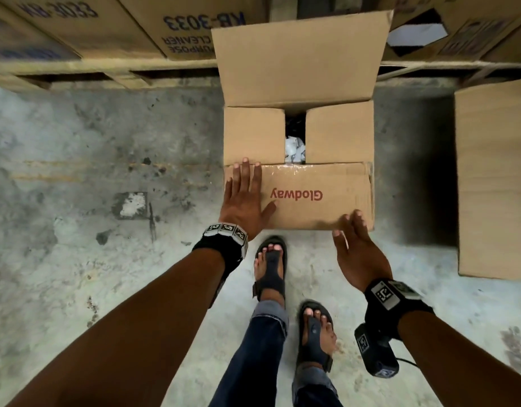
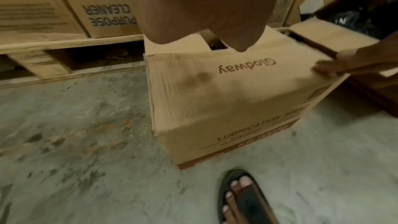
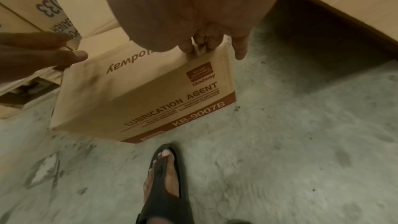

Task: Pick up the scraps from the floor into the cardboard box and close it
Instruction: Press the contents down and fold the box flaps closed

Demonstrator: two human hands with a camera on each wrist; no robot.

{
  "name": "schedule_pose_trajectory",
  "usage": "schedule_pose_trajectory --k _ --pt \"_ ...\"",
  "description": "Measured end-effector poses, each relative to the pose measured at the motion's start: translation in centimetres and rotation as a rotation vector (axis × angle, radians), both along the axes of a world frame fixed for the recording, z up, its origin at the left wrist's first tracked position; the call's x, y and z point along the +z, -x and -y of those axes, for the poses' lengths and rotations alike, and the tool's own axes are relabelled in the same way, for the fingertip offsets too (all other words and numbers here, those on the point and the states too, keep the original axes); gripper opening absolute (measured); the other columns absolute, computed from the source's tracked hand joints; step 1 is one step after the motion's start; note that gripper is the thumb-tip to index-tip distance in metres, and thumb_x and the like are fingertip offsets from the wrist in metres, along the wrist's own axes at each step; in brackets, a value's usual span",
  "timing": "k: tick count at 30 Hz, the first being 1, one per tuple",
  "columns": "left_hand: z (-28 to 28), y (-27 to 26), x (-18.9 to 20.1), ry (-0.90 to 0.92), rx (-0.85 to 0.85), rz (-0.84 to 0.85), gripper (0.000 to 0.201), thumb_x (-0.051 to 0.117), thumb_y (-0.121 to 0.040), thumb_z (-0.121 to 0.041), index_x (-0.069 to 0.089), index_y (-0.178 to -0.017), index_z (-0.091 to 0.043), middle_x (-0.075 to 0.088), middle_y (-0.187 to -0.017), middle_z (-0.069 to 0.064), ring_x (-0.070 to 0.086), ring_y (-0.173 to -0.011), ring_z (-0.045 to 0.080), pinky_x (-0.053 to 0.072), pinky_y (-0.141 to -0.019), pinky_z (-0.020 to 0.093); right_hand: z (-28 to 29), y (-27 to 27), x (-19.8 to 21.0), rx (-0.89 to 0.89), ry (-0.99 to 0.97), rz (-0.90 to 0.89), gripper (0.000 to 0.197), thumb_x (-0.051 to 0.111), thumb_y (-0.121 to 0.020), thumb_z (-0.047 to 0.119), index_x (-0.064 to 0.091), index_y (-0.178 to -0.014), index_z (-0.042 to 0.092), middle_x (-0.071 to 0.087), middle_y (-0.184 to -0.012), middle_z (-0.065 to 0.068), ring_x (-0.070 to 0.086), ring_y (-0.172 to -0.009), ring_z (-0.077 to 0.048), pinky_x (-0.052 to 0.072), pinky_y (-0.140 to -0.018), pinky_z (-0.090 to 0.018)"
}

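The cardboard box (image 1: pixel 318 198) marked "Glodway" stands on the concrete floor in front of me. Its near flap is folded down, its two side flaps (image 1: pixel 253 133) are folded in, and its far flap (image 1: pixel 300 60) stands up. White scraps (image 1: pixel 294 149) show through the gap between the side flaps. My left hand (image 1: pixel 244 198) lies flat on the left part of the near flap, fingers straight. My right hand (image 1: pixel 353 245) reaches the flap's near right edge with loose fingers (image 3: pixel 204 47) touching the box (image 3: pixel 140 94). The box (image 2: pixel 215 100) fills the left wrist view under my left palm (image 2: pixel 204 6).
A wooden pallet (image 1: pixel 106 71) stacked with "KB-3033" boxes (image 1: pixel 180 27) lines the back. Another plain cardboard box (image 1: pixel 494 177) stands to the right across a dark gap. My feet in black sandals (image 1: pixel 271 265) are just before the box. Stained bare floor (image 1: pixel 92 186) lies to the left.
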State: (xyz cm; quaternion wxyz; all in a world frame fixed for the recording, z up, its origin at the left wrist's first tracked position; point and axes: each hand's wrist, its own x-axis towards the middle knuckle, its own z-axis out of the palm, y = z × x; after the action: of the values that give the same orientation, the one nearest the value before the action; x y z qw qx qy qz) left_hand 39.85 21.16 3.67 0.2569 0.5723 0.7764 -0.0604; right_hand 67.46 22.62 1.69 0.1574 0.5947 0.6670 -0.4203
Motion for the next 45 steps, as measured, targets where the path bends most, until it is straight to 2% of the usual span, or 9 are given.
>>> schedule_pose_trajectory --k 11,15,17,20,23,29,36,40,45 --pt "-2.1 2.2 -3.9 0.134 -0.067 0.081 0.104 0.036 -0.084 -0.077 -0.011 -0.155 -0.016 -0.02 -0.162 0.014 -0.02 -0.148 0.033 -0.001 -0.122 0.049 -0.4 1.1 1.7 0.086 -0.008 0.128 0.067 0.024 -0.1 0.058 0.006 -0.158 0.031 -0.015 -0.165 0.014 0.021 -0.151 -0.02 0.047 -0.105 -0.044" --pt "-1.9 2.3 -4.0 0.163 -0.087 0.08 0.117 0.046 -0.076 -0.078 -0.016 -0.154 -0.017 -0.026 -0.16 0.013 -0.026 -0.146 0.033 -0.003 -0.121 0.05 -0.2 1.5 1.8 0.061 0.003 0.123 0.066 0.023 -0.099 0.055 0.005 -0.158 0.031 -0.021 -0.163 0.017 0.019 -0.152 -0.016 0.05 -0.102 -0.041" --pt "-1.9 2.3 -3.9 0.165 -0.083 0.068 0.119 0.048 -0.075 -0.078 -0.016 -0.154 -0.017 -0.027 -0.16 0.013 -0.026 -0.146 0.033 -0.003 -0.121 0.049 -0.1 1.7 2.1 0.041 -0.001 0.123 0.066 0.026 -0.099 0.055 0.01 -0.158 0.03 -0.014 -0.165 0.015 0.022 -0.151 -0.016 0.05 -0.101 -0.039" --pt "-2.0 2.2 -3.9 0.168 -0.082 0.054 0.119 0.047 -0.075 -0.079 -0.016 -0.154 -0.017 -0.025 -0.161 0.013 -0.025 -0.147 0.033 -0.003 -0.121 0.049 -0.6 2.4 3.1 0.031 -0.105 0.168 0.064 0.03 -0.098 0.056 0.03 -0.154 0.025 0.015 -0.167 0.003 0.048 -0.136 -0.025 0.052 -0.096 -0.04" --pt "-2.0 2.3 -3.8 0.179 -0.081 0.019 0.119 0.043 -0.074 -0.083 -0.014 -0.155 -0.017 -0.022 -0.162 0.014 -0.022 -0.148 0.034 -0.005 -0.12 0.053 -2.8 4.4 3.5 0.042 -0.255 0.149 0.063 0.043 -0.096 0.046 0.031 -0.151 0.017 0.036 -0.156 -0.01 0.041 -0.138 -0.032 0.04 -0.107 -0.049" --pt "-2.3 2.1 -3.4 0.169 -0.042 0.081 0.114 0.048 -0.077 -0.075 -0.021 -0.153 -0.024 -0.029 -0.16 0.009 -0.028 -0.146 0.031 -0.01 -0.119 0.056 -13.4 13.1 4.3 0.165 -0.335 -0.086 0.066 0.03 -0.104 0.047 0.007 -0.159 0.019 0.005 -0.168 -0.005 0.002 -0.154 -0.023 0.011 -0.123 -0.045" --pt "-2.7 2.4 -3.1 0.193 -0.032 0.122 0.115 0.056 -0.08 -0.067 -0.02 -0.153 -0.024 -0.033 -0.158 0.006 -0.032 -0.145 0.029 -0.009 -0.119 0.054 -26.5 21.6 7.0 0.306 -0.601 -0.135 0.07 0.032 -0.102 0.041 0.003 -0.159 0.015 0.0 -0.168 -0.007 0.0 -0.154 -0.027 0.014 -0.123 -0.05" --pt "-2.5 2.6 -2.9 0.194 -0.026 0.129 0.115 0.058 -0.08 -0.066 -0.02 -0.153 -0.024 -0.033 -0.158 0.006 -0.033 -0.144 0.027 -0.01 -0.119 0.054 -29.4 22.3 7.7 0.319 -0.528 -0.058 0.072 0.033 -0.1 0.046 0.003 -0.16 0.016 0.001 -0.168 -0.008 -0.003 -0.154 -0.029 0.007 -0.122 -0.055" --pt "-2.5 2.4 -2.6 0.209 -0.036 0.1 0.113 0.056 -0.081 -0.067 -0.018 -0.154 -0.022 -0.033 -0.158 0.008 -0.033 -0.144 0.028 -0.013 -0.118 0.052 -24.8 19.5 9.0 0.36 -0.67 -0.058 0.059 0.032 -0.102 0.045 0.03 -0.153 0.015 0.035 -0.156 -0.012 0.024 -0.148 -0.031 0.01 -0.119 -0.064"
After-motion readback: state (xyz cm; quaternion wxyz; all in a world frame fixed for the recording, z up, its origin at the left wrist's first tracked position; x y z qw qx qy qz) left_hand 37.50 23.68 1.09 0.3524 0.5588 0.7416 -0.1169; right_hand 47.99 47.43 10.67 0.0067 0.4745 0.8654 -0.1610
